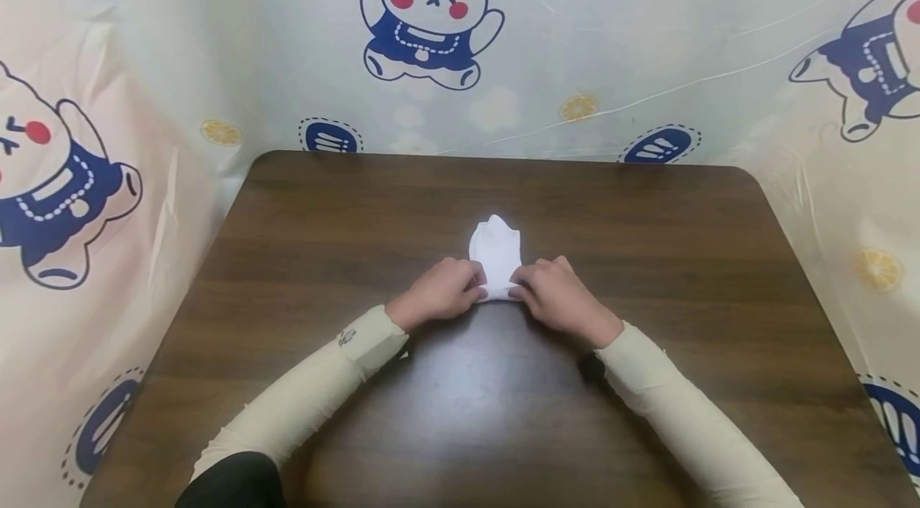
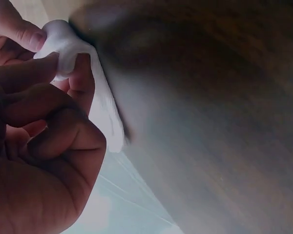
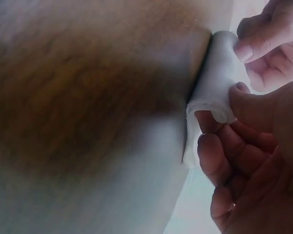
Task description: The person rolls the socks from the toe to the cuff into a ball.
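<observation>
Small white sock (image 1: 496,252), near end rolled

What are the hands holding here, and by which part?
Both the left hand and the right hand pinch a small white cloth at its rolled near edge, one at each end.

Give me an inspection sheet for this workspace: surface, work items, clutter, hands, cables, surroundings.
Surface: dark wooden table, rounded far corners.
Work items: small white cloth lying mid-table, near edge rolled or folded over.
Clutter: nothing seen.
Hands: left hand and right hand both pinch the cloth's near edge, one at each end.
Cables: nothing seen.
Surroundings: plastic sheet printed with cartoon bears and lemon slices screens three sides.
</observation>
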### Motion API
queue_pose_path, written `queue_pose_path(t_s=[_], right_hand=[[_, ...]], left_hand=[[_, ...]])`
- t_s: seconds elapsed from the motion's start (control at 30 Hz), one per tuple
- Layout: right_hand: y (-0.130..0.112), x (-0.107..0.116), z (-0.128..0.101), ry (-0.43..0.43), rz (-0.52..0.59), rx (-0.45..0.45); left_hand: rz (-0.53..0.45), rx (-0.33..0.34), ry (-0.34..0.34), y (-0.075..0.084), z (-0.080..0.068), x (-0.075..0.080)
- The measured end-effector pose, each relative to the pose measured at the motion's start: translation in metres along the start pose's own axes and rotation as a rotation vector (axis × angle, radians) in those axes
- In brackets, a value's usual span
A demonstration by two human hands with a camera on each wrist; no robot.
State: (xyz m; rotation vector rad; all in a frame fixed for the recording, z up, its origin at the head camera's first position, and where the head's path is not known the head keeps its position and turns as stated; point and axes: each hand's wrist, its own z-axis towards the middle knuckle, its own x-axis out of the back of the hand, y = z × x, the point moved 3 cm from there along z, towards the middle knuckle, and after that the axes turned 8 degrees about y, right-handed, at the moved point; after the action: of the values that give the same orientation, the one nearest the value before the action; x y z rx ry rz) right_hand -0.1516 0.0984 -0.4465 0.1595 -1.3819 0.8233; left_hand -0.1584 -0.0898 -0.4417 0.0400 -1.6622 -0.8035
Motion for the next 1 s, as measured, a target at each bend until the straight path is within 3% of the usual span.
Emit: queue_pose_path(t_s=[0.23,0.67,1.0], right_hand=[[0.001,-0.002,0.004,-0.042,0.001,-0.049],[0.002,-0.005,0.01,-0.134,-0.012,-0.14],[-0.003,-0.002,0.014,-0.073,-0.15,-0.104]], left_hand=[[-0.058,0.068,-0.038,-0.002,0.002,0.002],[-0.024,0.101,-0.02,-0.003,0.007,-0.004],[0.059,0.118,0.006,0.0,0.009,-0.003]])
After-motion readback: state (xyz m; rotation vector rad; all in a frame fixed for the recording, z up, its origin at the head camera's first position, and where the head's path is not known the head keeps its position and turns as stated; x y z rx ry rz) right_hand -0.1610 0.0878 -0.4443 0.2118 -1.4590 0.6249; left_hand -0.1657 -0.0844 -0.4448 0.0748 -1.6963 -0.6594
